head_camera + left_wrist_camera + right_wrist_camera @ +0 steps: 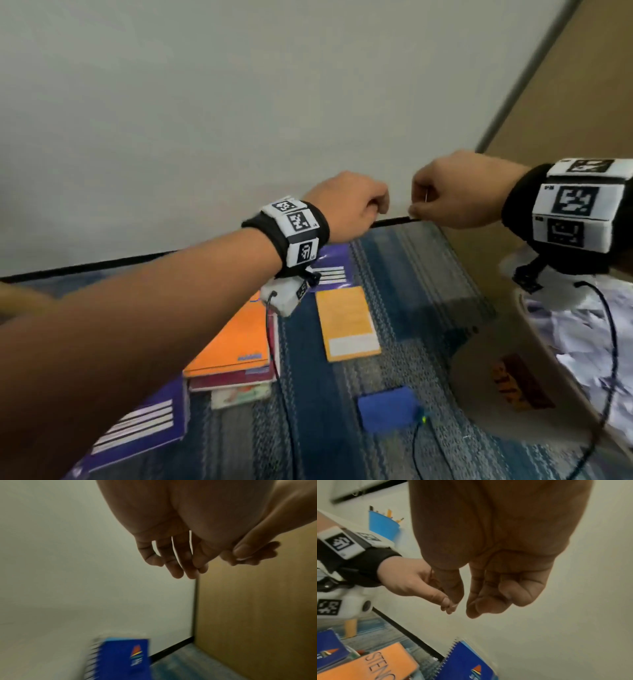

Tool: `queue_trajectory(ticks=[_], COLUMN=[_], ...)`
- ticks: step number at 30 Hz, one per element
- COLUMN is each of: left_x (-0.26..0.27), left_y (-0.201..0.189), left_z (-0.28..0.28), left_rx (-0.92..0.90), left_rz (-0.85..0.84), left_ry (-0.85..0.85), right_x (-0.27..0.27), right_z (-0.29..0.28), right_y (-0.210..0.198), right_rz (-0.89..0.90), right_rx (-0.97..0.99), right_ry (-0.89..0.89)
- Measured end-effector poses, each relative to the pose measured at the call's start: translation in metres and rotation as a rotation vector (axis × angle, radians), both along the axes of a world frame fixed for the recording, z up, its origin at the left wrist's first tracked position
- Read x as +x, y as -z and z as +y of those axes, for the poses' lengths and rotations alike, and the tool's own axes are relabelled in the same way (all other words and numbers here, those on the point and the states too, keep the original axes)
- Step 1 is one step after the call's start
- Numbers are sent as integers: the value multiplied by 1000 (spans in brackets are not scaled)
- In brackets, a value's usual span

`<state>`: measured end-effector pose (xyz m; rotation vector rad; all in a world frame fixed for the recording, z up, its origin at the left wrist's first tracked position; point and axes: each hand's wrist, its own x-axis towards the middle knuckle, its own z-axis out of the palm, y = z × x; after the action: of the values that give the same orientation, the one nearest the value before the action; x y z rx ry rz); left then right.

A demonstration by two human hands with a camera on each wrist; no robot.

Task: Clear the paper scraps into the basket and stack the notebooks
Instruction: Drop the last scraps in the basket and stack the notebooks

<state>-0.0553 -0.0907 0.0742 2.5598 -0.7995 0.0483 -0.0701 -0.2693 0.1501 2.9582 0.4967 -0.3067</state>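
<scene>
Above the striped mat, both hands hang in the air with nothing visibly held.

Left hand (pixel 346 205) and right hand (pixel 455 190) hover close together with fingers loosely curled; a thin pale sliver may be pinched at the right fingertips, but I cannot tell. Paper scraps (pixel 579 329) fill the basket (pixel 493 373) at the right, and none show on the mat (pixel 404 274), so clearing looks done. Stacking seems partly done: an orange notebook (pixel 236 339) tops a small pile at near left, while a yellow notebook (pixel 346 323) and a purple notebook (pixel 144 431) lie apart.
</scene>
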Motion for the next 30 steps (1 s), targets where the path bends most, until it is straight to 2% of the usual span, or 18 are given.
queue_trajectory(ticks=[3,7,11,14,19,23,25,28,29,30], left_x=[2,-20,-50,-61,-59,-63,-70,-76,-77,-77], left_y=[19,54,106,139,167,182,188,195,196,198], left_z=[90,200,285,309,301,299,299,301,301,302], left_rx=[76,125,309,455,608,759,807,759,741,736], left_rz=[112,244,367,453,584,684,729,713,714,717], left_ry=[-213,-462,-613,-616,-524,-468,-468,-523,-528,-530], right_x=[16,27,34,49,91,108,116,135,144,160], right_z=[75,161,205,191,128,101,99,95,88,73], right_y=[28,87,148,193,251,272,273,282,294,323], right_rz=[36,156,311,310,278,214,230,316,330,340], right_rx=[4,-58,33,71,221,476,676,900,958,1016], right_ry=[-122,-186,-68,113,440,678,772,833,848,851])
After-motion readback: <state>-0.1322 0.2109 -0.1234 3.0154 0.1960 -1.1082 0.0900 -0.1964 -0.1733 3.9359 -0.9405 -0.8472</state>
